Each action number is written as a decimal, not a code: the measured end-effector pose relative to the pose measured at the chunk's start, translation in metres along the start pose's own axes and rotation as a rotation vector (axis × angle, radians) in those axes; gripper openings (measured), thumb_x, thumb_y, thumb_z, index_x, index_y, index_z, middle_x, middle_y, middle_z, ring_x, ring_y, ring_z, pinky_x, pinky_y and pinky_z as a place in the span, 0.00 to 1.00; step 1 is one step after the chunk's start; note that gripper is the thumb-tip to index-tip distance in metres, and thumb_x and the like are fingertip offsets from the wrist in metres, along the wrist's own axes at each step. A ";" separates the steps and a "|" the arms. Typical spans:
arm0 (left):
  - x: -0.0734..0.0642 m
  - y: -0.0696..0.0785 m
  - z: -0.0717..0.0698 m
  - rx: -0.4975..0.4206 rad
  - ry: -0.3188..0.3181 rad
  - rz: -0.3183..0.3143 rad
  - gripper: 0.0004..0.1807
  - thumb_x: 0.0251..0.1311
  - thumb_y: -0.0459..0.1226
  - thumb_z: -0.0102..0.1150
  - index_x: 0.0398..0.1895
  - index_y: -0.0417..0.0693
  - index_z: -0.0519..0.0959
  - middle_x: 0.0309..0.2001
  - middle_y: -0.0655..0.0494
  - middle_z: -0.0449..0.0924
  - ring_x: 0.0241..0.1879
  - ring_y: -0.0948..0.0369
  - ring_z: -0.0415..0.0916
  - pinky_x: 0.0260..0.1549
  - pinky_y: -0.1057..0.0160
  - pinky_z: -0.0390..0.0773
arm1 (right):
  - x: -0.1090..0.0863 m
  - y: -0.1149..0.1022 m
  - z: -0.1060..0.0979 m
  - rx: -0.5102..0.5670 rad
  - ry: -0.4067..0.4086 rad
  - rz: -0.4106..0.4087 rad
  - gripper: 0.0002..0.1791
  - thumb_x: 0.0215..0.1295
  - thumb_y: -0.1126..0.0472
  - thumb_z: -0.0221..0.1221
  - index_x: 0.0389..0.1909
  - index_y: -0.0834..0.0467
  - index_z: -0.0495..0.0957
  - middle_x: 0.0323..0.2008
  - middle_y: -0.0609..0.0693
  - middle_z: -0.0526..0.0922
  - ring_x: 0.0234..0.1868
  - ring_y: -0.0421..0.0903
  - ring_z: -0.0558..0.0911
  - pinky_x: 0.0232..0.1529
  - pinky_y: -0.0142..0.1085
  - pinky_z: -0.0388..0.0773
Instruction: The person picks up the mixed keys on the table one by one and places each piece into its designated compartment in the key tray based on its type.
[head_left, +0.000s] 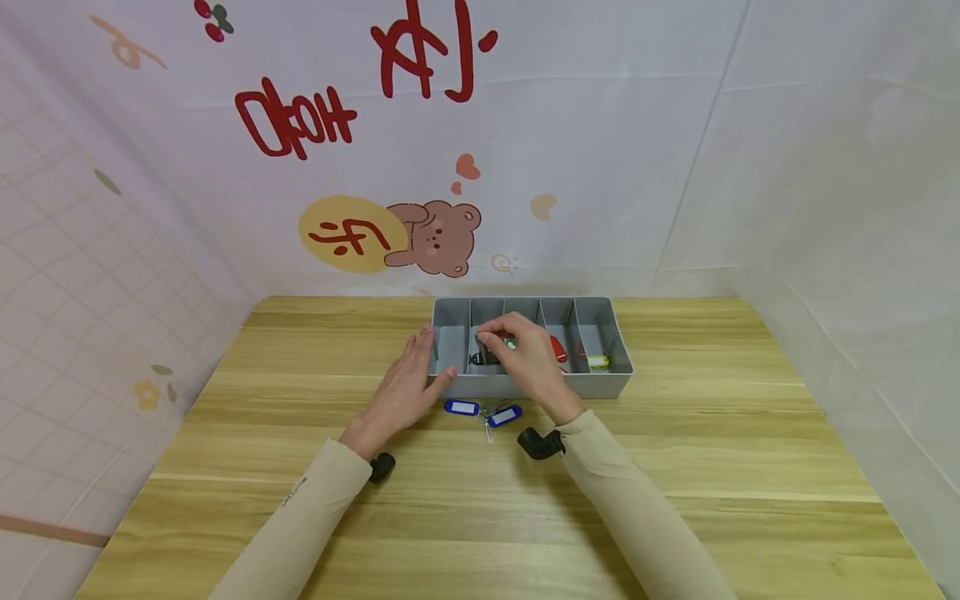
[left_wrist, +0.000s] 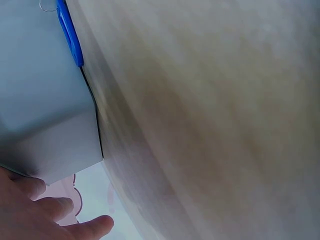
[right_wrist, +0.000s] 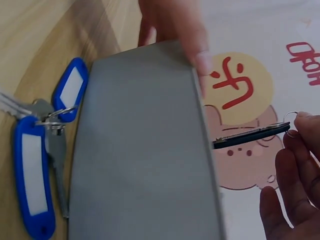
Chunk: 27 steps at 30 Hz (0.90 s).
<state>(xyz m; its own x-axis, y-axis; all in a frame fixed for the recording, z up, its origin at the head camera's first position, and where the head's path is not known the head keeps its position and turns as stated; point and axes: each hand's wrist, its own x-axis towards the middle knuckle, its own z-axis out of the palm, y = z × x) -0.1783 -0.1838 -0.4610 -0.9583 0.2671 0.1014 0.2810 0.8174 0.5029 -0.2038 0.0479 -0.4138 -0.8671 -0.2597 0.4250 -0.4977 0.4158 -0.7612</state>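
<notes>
A grey organizer box (head_left: 525, 387) with several compartments stands against the back wall. Over its second compartment from the left, my right hand (head_left: 528, 354) pinches a thin metal ring between thumb and forefinger. From that ring a dark key tag (right_wrist: 252, 136) reaches down past the box rim, with a silvery edge along it, perhaps a key. My left hand (head_left: 401, 392) rests against the box's left end, fingers straight and thumb at the front rim. In front of the box lie two blue key tags (head_left: 461, 407) with white labels, joined to silver keys (head_left: 487, 427).
Inside other compartments are a red item (head_left: 557, 348), a yellow tag (head_left: 597, 362) and, partly hidden by the right hand, something green (head_left: 511, 343). The leftmost compartment (head_left: 452, 333) shows its bare floor. A printed cloth (head_left: 600, 150) hangs behind the wooden table (head_left: 720, 467).
</notes>
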 end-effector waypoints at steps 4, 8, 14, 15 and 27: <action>0.000 0.000 0.000 0.000 -0.003 -0.005 0.48 0.78 0.62 0.41 0.84 0.41 0.39 0.84 0.47 0.36 0.82 0.43 0.38 0.72 0.34 0.56 | 0.003 0.004 0.006 -0.054 0.004 -0.017 0.05 0.71 0.62 0.66 0.43 0.56 0.88 0.40 0.47 0.86 0.38 0.43 0.82 0.38 0.40 0.78; 0.000 0.000 0.000 -0.004 -0.001 -0.004 0.48 0.77 0.61 0.42 0.84 0.41 0.39 0.84 0.46 0.37 0.81 0.42 0.39 0.71 0.33 0.56 | 0.005 0.008 0.011 -0.093 0.006 -0.027 0.05 0.70 0.63 0.67 0.43 0.58 0.89 0.40 0.49 0.87 0.41 0.46 0.85 0.42 0.46 0.82; 0.000 0.000 0.000 -0.004 0.010 0.006 0.48 0.78 0.60 0.43 0.84 0.39 0.40 0.84 0.44 0.38 0.81 0.40 0.41 0.71 0.32 0.57 | 0.007 0.012 0.017 -0.155 -0.011 -0.019 0.05 0.70 0.64 0.67 0.42 0.59 0.89 0.41 0.50 0.88 0.44 0.48 0.86 0.47 0.46 0.83; 0.000 0.000 0.000 -0.004 0.010 0.004 0.48 0.78 0.61 0.43 0.84 0.39 0.40 0.84 0.44 0.38 0.81 0.40 0.41 0.71 0.33 0.57 | 0.007 0.013 0.018 -0.171 -0.016 -0.018 0.05 0.70 0.63 0.67 0.42 0.59 0.89 0.41 0.50 0.88 0.43 0.48 0.86 0.46 0.45 0.82; -0.001 0.000 -0.001 -0.006 0.008 0.006 0.48 0.78 0.60 0.42 0.84 0.39 0.40 0.84 0.44 0.39 0.80 0.39 0.43 0.70 0.31 0.58 | 0.007 0.015 0.019 -0.246 -0.128 -0.007 0.18 0.71 0.57 0.67 0.57 0.59 0.85 0.54 0.54 0.87 0.55 0.54 0.85 0.55 0.49 0.81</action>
<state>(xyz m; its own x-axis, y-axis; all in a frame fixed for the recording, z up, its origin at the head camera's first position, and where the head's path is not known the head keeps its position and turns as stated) -0.1778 -0.1847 -0.4604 -0.9571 0.2675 0.1113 0.2861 0.8125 0.5079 -0.2175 0.0361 -0.4314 -0.8619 -0.3646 0.3523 -0.5069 0.6086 -0.6105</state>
